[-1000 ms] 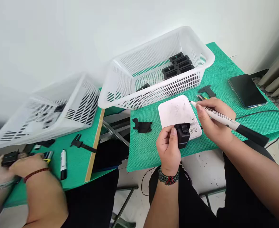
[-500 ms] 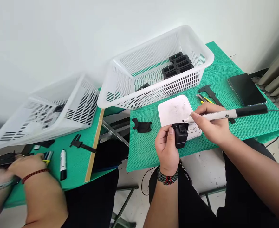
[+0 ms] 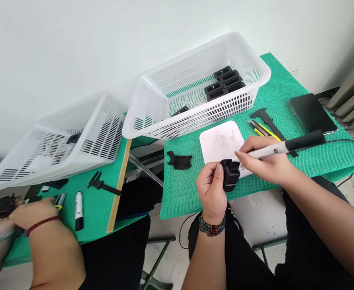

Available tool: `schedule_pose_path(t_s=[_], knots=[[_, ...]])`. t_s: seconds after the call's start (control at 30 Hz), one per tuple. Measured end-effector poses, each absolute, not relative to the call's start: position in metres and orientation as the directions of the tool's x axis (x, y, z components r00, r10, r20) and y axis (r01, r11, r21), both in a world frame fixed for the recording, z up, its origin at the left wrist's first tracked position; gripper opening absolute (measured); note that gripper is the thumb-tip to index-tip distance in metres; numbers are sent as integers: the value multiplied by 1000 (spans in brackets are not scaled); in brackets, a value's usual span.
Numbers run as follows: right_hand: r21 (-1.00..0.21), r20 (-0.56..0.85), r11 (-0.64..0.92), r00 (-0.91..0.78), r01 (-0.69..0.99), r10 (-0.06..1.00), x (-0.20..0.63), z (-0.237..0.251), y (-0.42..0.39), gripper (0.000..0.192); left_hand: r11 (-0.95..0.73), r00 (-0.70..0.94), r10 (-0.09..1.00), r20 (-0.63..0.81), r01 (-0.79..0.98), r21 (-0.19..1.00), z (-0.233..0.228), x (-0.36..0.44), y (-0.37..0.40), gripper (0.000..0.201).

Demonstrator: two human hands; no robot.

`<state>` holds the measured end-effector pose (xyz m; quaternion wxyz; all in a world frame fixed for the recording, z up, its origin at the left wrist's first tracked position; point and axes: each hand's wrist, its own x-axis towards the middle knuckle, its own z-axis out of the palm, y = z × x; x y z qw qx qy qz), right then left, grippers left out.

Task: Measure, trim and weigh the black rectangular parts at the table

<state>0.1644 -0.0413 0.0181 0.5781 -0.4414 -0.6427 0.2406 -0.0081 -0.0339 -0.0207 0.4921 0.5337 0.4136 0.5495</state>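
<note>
My left hand (image 3: 212, 189) grips a small black plastic part (image 3: 230, 179) between thumb and fingers, just over the near edge of a white scale (image 3: 221, 139). In my right hand (image 3: 264, 161) is a white marker pen (image 3: 264, 151) with a black end, held like a pencil. Its tip meets the upper edge of the black part, or lies very close to it; I cannot tell which. Dark smudges and specks mark the scale's top. Beyond my right hand lie a yellow utility knife (image 3: 264, 129) and a black caliper (image 3: 269, 121).
A white plastic basket (image 3: 177, 131) holding several black parts stands behind the scale. A crumpled black piece (image 3: 180, 160) lies left, a phone (image 3: 312, 114) right. At the left table, a co-worker's hands (image 3: 29, 215) hold a black part near another basket (image 3: 104, 141), marker (image 3: 79, 210) and caliper (image 3: 103, 184).
My right hand has brought the marker down and left onto or near the black part, with the pen tilted more steeply. The black part has turned and shifted slightly right in my left hand.
</note>
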Motion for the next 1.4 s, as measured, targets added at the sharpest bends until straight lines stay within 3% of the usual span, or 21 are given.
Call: schedule_pose_path(t_s=[0.13, 0.2, 0.3, 0.4, 0.57, 0.83, 0.9, 0.97, 1.1, 1.2, 1.4], knots=[[-618, 716, 481, 193, 623, 671, 168, 7, -34, 13, -225, 180, 955, 235, -79, 971, -18, -11, -42, 32], [-642, 724, 369, 372, 672, 582, 173, 5, -27, 14, -245, 191, 947, 259, -92, 965, -16, -10, -46, 32], [-762, 637, 306, 577, 570, 511, 180, 9, -22, 11, -171, 42, 983, 181, -183, 968, -14, -6, -44, 38], [-832, 555, 370, 596, 414, 580, 178, 12, -29, 14, -86, -80, 995, 63, -329, 940, -15, -2, -36, 48], [-887, 463, 414, 411, 206, 786, 159, 7, -47, 16, -99, -180, 983, 30, -390, 916, -22, -2, -33, 46], [-932, 353, 363, 259, 11, 899, 131, 7, -58, 5, -88, -176, 984, 10, -442, 893, -23, 1, -31, 39], [-931, 362, 364, 208, 31, 909, 129, 3, -55, 2, -99, -175, 984, 20, -451, 887, -21, 1, -31, 38], [-914, 399, 371, 212, 161, 892, 131, -2, -49, 1, -117, -163, 986, 45, -466, 877, -19, 0, -32, 35], [-879, 444, 279, 454, 386, 773, 148, -7, -32, 3, -149, -102, 988, 113, -513, 845, -14, -5, -35, 26], [-916, 390, 253, 548, 310, 740, 158, -2, -28, 2, -135, -119, 989, 85, -528, 838, -11, -7, -33, 26], [-895, 440, 350, 411, 278, 798, 145, 6, -47, 2, -14, -65, 997, -31, -595, 803, -11, -9, -28, 25]])
